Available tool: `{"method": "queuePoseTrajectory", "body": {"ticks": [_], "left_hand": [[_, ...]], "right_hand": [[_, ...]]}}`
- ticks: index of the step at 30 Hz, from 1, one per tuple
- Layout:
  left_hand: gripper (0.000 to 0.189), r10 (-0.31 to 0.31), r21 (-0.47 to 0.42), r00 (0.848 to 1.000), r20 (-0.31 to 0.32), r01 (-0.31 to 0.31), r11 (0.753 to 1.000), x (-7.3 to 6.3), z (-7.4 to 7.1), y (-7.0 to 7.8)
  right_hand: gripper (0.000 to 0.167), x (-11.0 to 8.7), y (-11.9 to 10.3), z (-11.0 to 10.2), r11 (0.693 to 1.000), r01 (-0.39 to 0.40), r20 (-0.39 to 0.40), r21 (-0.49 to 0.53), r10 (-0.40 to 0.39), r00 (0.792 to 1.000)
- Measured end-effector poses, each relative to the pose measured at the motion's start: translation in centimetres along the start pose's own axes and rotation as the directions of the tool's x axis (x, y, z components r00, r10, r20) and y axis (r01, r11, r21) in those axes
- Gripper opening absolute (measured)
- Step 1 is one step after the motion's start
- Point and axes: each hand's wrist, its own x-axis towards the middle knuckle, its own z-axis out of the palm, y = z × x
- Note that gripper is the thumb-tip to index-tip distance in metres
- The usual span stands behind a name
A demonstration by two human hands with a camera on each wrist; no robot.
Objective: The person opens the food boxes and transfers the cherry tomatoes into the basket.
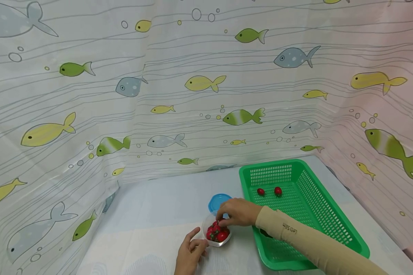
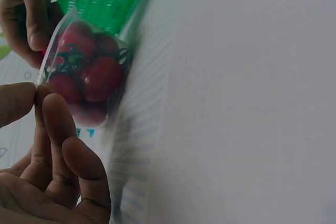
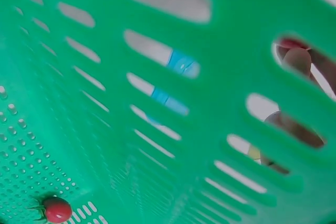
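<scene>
A small clear plastic container (image 1: pixel 205 225) holds several red cherry tomatoes (image 1: pixel 221 236) with green stems. My left hand (image 1: pixel 190 250) is at its near left side; in the left wrist view, thumb and a fingertip pinch the container's rim. From the right, my right hand (image 1: pixel 240 212) reaches over the container, fingers bent down at the tomatoes. A bit of red tomato (image 3: pixel 291 43) shows at its fingertips through the basket's slots, and the fingers appear to pinch it. The hand hides part of the container's far side.
A green plastic basket (image 1: pixel 347 233) stands on the right, under my right forearm, with two cherry tomatoes (image 1: pixel 278 191) on its floor near the far end. Behind the container lies a round blue lid (image 1: pixel 217 201). Fish-patterned sheets (image 1: pixel 199 114) hang around the table.
</scene>
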Motion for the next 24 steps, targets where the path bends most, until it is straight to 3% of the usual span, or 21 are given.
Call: {"method": "queuePoseTrajectory", "body": {"ticks": [12, 24], "left_hand": [[0.072, -0.004, -0.008, 1.000, 0.006, 0.004, 1.000, 0.05, -0.01, -0.07], [0.072, 0.008, -0.027, 1.000, 0.008, -0.007, 1.000, -0.04, 0.00, 0.07]], "right_hand": [[0.018, -0.22, -0.02, -0.07, 1.000, 0.007, 0.012, -0.008, -0.007, 1.000], [0.020, -0.31, -0.22, -0.33, 0.998, -0.045, 0.059, -0.051, 0.048, 0.997]]}}
